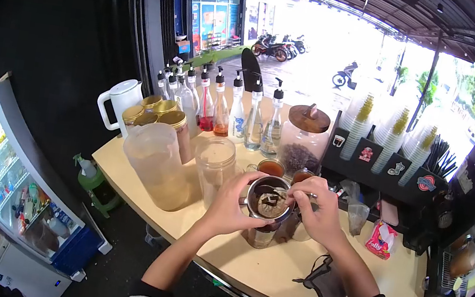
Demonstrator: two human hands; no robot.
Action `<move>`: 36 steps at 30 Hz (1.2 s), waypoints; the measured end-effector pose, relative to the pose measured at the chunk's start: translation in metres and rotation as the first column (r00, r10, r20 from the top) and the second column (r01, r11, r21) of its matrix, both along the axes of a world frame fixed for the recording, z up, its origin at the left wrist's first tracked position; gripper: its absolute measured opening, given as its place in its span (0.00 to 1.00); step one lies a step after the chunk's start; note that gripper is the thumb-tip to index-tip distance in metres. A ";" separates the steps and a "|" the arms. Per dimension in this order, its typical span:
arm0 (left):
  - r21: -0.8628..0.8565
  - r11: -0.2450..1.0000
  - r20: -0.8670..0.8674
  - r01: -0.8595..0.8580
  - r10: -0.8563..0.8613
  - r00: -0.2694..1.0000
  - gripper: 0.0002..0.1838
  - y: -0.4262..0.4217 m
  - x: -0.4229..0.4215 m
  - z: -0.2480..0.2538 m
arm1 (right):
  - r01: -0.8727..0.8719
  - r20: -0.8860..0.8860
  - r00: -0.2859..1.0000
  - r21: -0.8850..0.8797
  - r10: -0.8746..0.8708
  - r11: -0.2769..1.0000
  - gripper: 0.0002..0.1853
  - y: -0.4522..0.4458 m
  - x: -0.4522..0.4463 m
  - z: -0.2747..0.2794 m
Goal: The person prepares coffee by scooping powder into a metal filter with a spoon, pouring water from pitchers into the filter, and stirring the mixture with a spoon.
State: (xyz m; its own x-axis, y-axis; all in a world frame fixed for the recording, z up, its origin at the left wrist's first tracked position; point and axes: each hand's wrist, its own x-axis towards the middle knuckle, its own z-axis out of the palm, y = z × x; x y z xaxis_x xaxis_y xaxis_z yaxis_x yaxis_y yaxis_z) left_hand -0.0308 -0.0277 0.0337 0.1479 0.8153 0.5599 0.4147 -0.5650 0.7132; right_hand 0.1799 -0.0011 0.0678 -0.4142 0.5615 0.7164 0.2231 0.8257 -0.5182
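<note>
Over the counter's front middle, my left hand (233, 204) grips a round metal cup (249, 202) by its left side. Dark liquid with a pale brown patch (269, 205) shows inside it. My right hand (316, 211) is closed at the cup's right rim, pinching a thin metal utensil, seemingly a spoon (311, 194); its lower end is hard to make out in the cup. Below the cup, a clear glass (261, 238) stands partly hidden. Just behind are a glass mug of amber-brown drink (271, 167) and a second brown drink (303, 175).
Left of my hands stand a cloudy plastic pitcher (155, 164), a clear jar (215, 160) and gold-lidded canisters (174, 119). Several pump bottles (237, 111) line the back beside a wooden-lidded jar (304, 140). Rightward are stacked cups (387, 140), a pink packet (382, 239) and a dark cloth (325, 281).
</note>
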 end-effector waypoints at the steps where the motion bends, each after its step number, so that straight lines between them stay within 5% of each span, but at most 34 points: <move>1: 0.003 1.000 -0.003 0.004 -0.004 1.000 0.42 -0.001 0.000 0.002 | 0.004 -0.003 1.000 0.003 -0.004 1.000 0.05 -0.002 0.000 -0.001; 4: -0.017 1.000 0.028 0.012 -0.011 1.000 0.42 -0.002 -0.002 0.005 | -0.147 0.094 0.985 0.025 0.144 0.989 0.04 -0.013 -0.003 0.002; 7: 0.024 1.000 -0.040 -0.005 0.006 0.999 0.43 0.001 -0.005 0.001 | -0.047 -0.008 0.999 0.063 0.048 0.997 0.05 -0.006 -0.002 -0.003; 12: 0.180 0.984 -0.187 0.011 0.023 0.982 0.46 0.009 -0.014 0.003 | -0.193 0.199 0.961 -0.022 0.193 0.981 0.08 -0.017 0.002 0.003; 36: 0.219 0.966 -0.411 0.138 -0.037 0.911 0.45 0.011 -0.016 0.011 | -0.152 0.333 0.928 -0.075 0.168 0.986 0.10 -0.013 0.016 0.037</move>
State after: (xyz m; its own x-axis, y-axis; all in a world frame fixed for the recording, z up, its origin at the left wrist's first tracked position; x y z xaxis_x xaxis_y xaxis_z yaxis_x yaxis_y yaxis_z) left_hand -0.0471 -0.0171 0.0449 0.4646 0.6384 0.6137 0.5771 -0.7439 0.3370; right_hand 0.1963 -0.0144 0.1052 -0.7137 0.4973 0.4933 0.2583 0.8414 -0.4746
